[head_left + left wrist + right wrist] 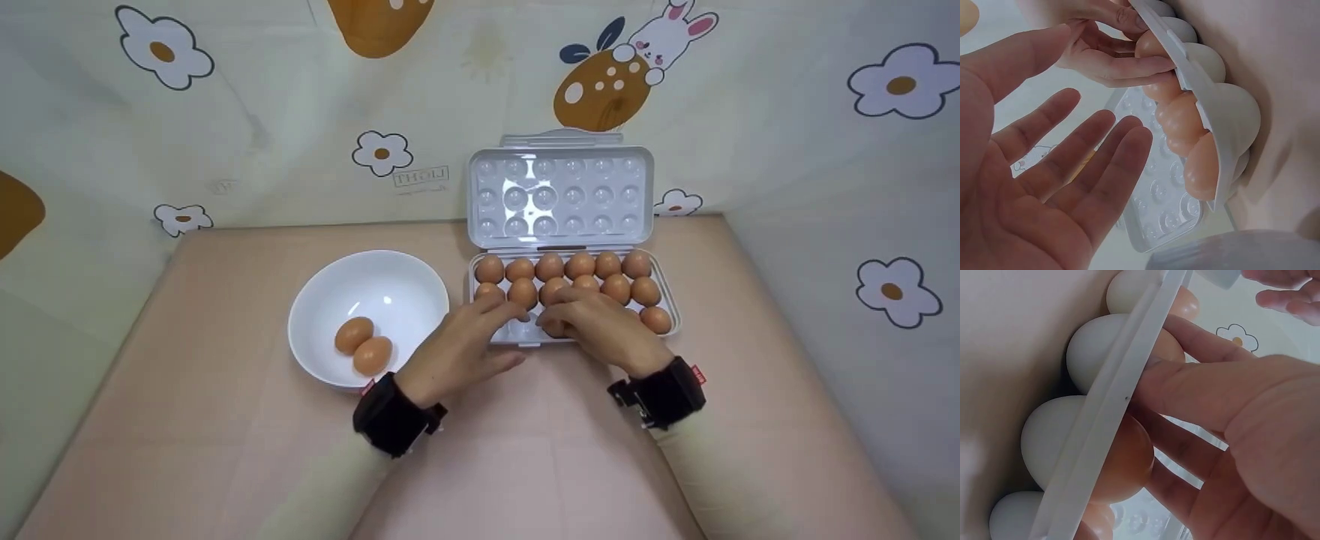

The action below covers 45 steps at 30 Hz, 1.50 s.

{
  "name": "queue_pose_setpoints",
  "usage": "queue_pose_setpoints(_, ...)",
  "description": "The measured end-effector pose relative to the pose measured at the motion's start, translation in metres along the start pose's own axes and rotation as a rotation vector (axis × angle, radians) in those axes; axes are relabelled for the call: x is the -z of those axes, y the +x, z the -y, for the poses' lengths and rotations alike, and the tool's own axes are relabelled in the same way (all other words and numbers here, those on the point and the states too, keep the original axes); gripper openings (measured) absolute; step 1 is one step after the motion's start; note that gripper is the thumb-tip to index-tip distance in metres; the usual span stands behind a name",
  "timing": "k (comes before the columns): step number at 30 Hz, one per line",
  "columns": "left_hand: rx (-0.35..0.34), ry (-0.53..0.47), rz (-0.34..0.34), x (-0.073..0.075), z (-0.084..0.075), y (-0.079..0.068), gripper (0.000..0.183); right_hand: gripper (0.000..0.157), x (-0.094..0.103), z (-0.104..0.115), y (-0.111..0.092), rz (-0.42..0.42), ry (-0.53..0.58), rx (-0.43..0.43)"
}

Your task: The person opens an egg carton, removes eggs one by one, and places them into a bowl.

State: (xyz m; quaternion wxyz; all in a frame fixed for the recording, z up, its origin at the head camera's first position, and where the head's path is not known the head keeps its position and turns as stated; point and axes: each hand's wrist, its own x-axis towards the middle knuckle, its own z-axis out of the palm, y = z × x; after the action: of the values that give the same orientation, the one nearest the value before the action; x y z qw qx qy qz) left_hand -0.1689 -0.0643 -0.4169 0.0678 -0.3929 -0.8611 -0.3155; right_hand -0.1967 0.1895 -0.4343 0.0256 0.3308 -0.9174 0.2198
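Observation:
A white egg box [667,300] lies with its lid [559,199] raised at the back, and rows of brown eggs [550,266] sit in its cups. In its front row, my right hand [607,330] pinches a brown egg [1171,346] between thumb and fingers, low in its cup. My left hand [457,349] hovers by the front left corner of the box, its fingers extended and nothing held. Bare cups [517,330] show between the two hands. The left wrist view shows that left palm [1027,225] spread.
Left of the box stands a white bowl [405,292] holding two brown eggs [354,335]. A pink-beige cloth [487,465] covers the table. Behind it hangs a patterned curtain [270,150] with flowers and a rabbit.

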Motion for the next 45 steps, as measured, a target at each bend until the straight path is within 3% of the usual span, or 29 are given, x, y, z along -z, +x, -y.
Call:
queue_pose_setpoints(8,0.039,-0.01,-0.004,-0.003,0.004,0.001,0.043,0.035,0.002,-0.002,-0.001,-0.009,-0.016,0.04)
queue_pose_setpoints(12,0.077,-0.016,-0.005,-0.003,0.005,0.002,0.046,0.028,0.008,-0.002,-0.002,-0.025,-0.024,0.018)
queue_pose_setpoints(17,0.084,-0.018,-0.067,-0.001,0.006,0.003,0.045,0.034,0.016,0.002,-0.001,-0.138,-0.007,-0.032)
queue_pose_setpoints(22,0.095,-0.03,-0.13,0.001,0.006,0.004,0.051,0.042,0.02,0.012,0.001,-0.251,0.124,-0.056)
queue_pose_setpoints(27,0.088,-0.069,-0.166,0.002,0.004,0.007,0.053,0.038,0.021,0.026,0.001,-0.326,0.34,-0.109)
queue_pose_setpoints(30,0.064,-0.083,-0.196,0.002,0.003,0.009,0.055,0.037,0.02,0.033,0.001,-0.354,0.407,-0.12)
queue_pose_setpoints(40,0.015,-0.121,-0.228,0.003,0.001,0.009,0.052,0.033,0.015,0.045,-0.003,-0.303,0.529,-0.202)
queue_pose_setpoints(45,0.001,-0.122,-0.229,0.001,0.001,0.008,0.05,0.032,0.012,0.047,-0.003,-0.275,0.554,-0.194)
